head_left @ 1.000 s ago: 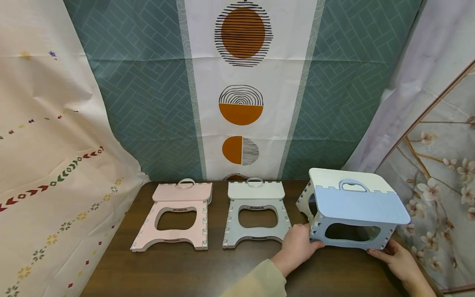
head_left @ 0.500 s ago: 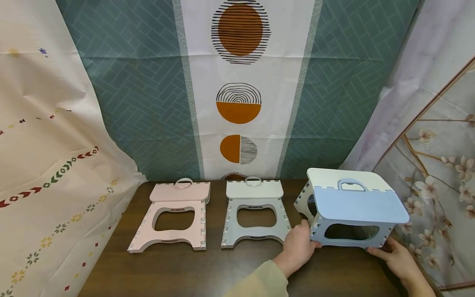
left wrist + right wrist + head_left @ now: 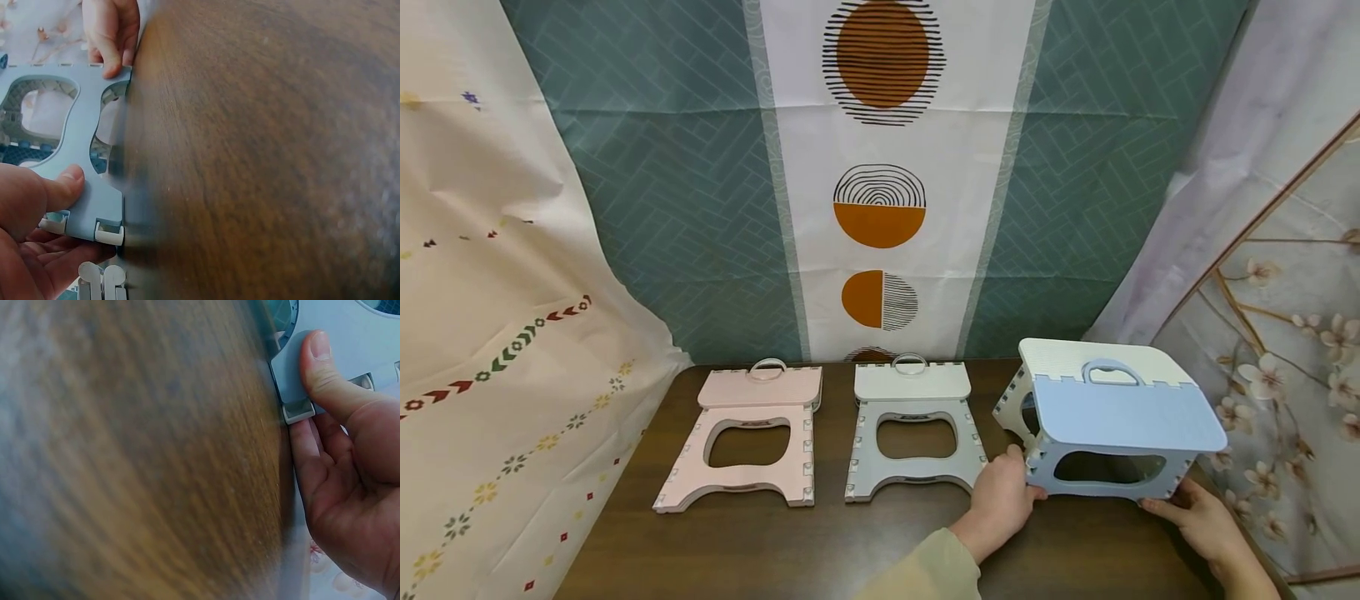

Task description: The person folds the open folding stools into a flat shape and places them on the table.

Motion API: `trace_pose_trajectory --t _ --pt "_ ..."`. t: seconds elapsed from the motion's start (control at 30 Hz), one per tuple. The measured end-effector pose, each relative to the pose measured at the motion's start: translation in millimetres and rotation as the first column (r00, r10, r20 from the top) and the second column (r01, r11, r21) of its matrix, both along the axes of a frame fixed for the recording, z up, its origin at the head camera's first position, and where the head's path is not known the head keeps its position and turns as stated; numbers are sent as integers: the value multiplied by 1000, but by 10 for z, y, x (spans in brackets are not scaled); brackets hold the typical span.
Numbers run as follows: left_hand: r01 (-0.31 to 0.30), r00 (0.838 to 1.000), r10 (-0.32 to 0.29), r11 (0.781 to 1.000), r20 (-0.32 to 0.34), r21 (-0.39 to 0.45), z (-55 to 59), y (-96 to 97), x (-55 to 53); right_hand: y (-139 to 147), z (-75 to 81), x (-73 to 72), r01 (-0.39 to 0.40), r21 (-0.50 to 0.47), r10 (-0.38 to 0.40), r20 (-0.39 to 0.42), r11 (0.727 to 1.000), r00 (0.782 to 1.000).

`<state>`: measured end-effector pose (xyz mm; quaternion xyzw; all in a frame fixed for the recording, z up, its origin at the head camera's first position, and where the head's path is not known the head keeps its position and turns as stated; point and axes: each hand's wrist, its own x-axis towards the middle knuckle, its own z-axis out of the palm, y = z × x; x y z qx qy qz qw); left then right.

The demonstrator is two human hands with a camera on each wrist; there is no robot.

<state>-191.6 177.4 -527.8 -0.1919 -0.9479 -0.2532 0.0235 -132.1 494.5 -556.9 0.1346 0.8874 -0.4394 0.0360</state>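
Note:
An unfolded blue and white folding step stool (image 3: 1127,412) stands at the right end of the brown table, its blue carrying handle raised from the middle of the top. My left hand (image 3: 1002,500) grips the lower left corner of its front leg panel, thumb on the blue face and fingers behind, as the left wrist view shows. At the opposite corner my right hand (image 3: 1202,525) holds the leg the same way; in the right wrist view its thumb (image 3: 322,362) lies on the panel. The right hand's fingers are partly hidden behind the leg in the head view.
A folded pink stool (image 3: 760,412) lies at the left of the table (image 3: 880,550). Beside it, a folded grey-green stool (image 3: 917,408) lies close to my left hand. A patterned curtain (image 3: 700,208) hangs behind, and flowered cloth (image 3: 1285,375) borders the right edge.
The head view has shifted slightly, so the folded stools sit a little further left in it. Both hands keep their hold on the blue and white stool, which stays in place.

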Motion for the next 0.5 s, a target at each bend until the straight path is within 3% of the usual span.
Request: trace_pose_trajectory --t 0.5 --pt "-2 999 1 1000 -34 -10 -6 -1 4 -39 6 -9 4 10 -4 -22 1000 1000"
